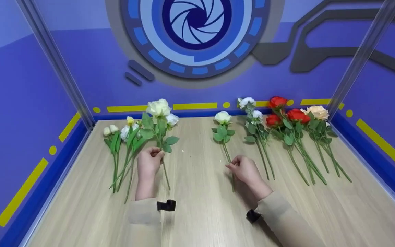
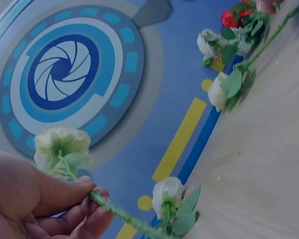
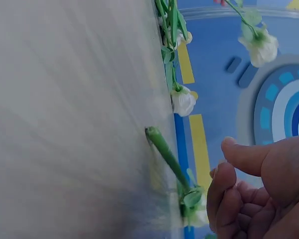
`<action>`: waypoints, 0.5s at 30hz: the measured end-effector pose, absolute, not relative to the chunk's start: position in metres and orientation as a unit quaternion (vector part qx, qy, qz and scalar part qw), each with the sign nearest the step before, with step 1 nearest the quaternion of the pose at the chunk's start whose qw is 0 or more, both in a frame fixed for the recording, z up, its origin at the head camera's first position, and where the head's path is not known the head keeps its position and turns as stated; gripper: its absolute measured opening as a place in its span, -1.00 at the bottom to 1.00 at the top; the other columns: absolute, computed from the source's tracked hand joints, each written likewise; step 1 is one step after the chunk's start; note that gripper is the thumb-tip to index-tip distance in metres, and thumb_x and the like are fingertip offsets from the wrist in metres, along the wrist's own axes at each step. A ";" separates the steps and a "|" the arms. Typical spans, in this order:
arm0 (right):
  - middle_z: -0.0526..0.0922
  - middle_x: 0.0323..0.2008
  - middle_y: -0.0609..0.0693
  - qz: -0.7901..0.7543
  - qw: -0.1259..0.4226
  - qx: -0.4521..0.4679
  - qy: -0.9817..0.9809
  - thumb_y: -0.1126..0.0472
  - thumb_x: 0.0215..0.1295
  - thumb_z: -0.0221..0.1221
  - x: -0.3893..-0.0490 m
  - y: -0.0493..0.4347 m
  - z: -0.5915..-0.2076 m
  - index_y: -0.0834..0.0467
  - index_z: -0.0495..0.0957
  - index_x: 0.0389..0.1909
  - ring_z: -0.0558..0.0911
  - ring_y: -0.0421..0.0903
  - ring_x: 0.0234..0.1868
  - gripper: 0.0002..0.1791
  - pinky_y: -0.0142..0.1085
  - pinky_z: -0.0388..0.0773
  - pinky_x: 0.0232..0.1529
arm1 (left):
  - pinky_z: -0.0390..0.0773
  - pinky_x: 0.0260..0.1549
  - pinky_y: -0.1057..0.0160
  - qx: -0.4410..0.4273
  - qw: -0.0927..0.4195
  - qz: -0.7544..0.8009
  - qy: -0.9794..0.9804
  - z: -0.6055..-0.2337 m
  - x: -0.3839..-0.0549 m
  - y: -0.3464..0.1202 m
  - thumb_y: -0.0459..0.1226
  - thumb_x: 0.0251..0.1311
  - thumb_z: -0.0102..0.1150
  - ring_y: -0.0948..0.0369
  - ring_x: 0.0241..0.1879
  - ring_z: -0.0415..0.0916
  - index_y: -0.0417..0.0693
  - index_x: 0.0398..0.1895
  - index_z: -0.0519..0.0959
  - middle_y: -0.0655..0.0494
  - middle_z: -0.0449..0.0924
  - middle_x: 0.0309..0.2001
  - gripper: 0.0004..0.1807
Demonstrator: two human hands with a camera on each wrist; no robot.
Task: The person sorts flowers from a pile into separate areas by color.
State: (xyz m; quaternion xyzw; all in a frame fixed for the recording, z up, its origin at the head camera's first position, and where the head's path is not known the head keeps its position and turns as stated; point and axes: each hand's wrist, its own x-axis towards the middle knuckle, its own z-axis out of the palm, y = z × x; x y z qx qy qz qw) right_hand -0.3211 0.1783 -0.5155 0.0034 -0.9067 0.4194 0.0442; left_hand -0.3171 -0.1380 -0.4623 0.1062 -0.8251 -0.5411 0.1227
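Observation:
My left hand pinches the green stem of a cream-white rose between thumb and fingers. The bloom is lifted above the table and seen from behind in the left wrist view. My right hand is over the lower stem of a second white rose, which lies on the table. Seen from the right wrist, this hand's thumb and index fingertip stand slightly apart, and the rose's stem runs beside them, not between them. The other fingers are loosely curled.
White tulips and other white flowers lie at the left. A white rose shows behind the held one. Toward the right lie small white flowers, red roses and a peach rose. Blue-purple panels enclose the wooden table.

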 end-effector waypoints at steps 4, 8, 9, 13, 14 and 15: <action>0.62 -0.58 0.02 0.475 0.007 0.024 -0.880 0.25 0.35 0.33 -0.314 0.166 -0.510 0.22 0.63 -0.40 0.54 -0.16 -0.65 -0.84 -0.40 0.42 -0.62 | 0.70 -0.39 0.36 0.086 0.093 -0.595 -0.794 -0.460 -0.318 -0.124 -0.45 0.34 0.25 0.24 -0.45 0.64 -0.42 -0.05 0.66 -0.23 0.70 -0.20 -0.81; 0.71 -0.52 0.06 0.503 -0.032 0.070 -0.861 0.26 0.38 0.30 -0.305 0.152 -0.506 0.26 0.70 -0.33 0.59 -0.16 -0.60 -0.87 -0.42 0.47 -0.61 | 0.72 -0.39 0.35 0.056 0.073 -0.626 -0.774 -0.460 -0.317 -0.106 -0.47 0.31 0.28 0.24 -0.46 0.65 -0.47 -0.04 0.63 -0.23 0.69 -0.21 -0.78; 0.73 -0.51 0.07 0.503 -0.037 0.086 -0.859 0.25 0.39 0.30 -0.302 0.149 -0.506 0.26 0.71 -0.31 0.60 -0.18 -0.60 -0.86 -0.43 0.47 -0.61 | 0.73 -0.39 0.34 0.046 0.070 -0.632 -0.770 -0.460 -0.317 -0.101 -0.47 0.31 0.28 0.23 -0.45 0.65 -0.49 -0.04 0.62 -0.24 0.69 -0.21 -0.77; 0.78 -0.42 0.17 0.519 -0.058 0.154 -0.839 0.23 0.42 0.28 -0.293 0.137 -0.505 0.34 0.73 -0.21 0.64 -0.25 -0.57 -0.78 -0.47 0.53 -0.54 | 0.74 -0.38 0.32 0.018 0.049 -0.653 -0.756 -0.461 -0.313 -0.081 -0.50 0.29 0.28 0.25 -0.46 0.65 -0.50 -0.09 0.62 -0.25 0.71 -0.23 -0.80; 0.78 -0.40 0.18 0.522 -0.060 0.166 -0.834 0.22 0.42 0.28 -0.291 0.135 -0.505 0.36 0.73 -0.19 0.64 -0.27 -0.56 -0.77 -0.48 0.54 -0.52 | 0.75 -0.37 0.30 0.011 0.041 -0.660 -0.750 -0.462 -0.313 -0.076 -0.51 0.28 0.28 0.25 -0.46 0.65 -0.51 -0.09 0.61 -0.26 0.71 -0.23 -0.81; 0.79 -0.39 0.19 0.523 -0.061 0.177 -0.831 0.21 0.43 0.28 -0.289 0.133 -0.506 0.37 0.73 -0.17 0.65 -0.28 -0.55 -0.75 -0.48 0.54 -0.51 | 0.75 -0.36 0.30 0.007 0.034 -0.663 -0.748 -0.463 -0.312 -0.071 -0.50 0.28 0.28 0.26 -0.47 0.64 -0.50 -0.10 0.61 -0.24 0.71 -0.24 -0.81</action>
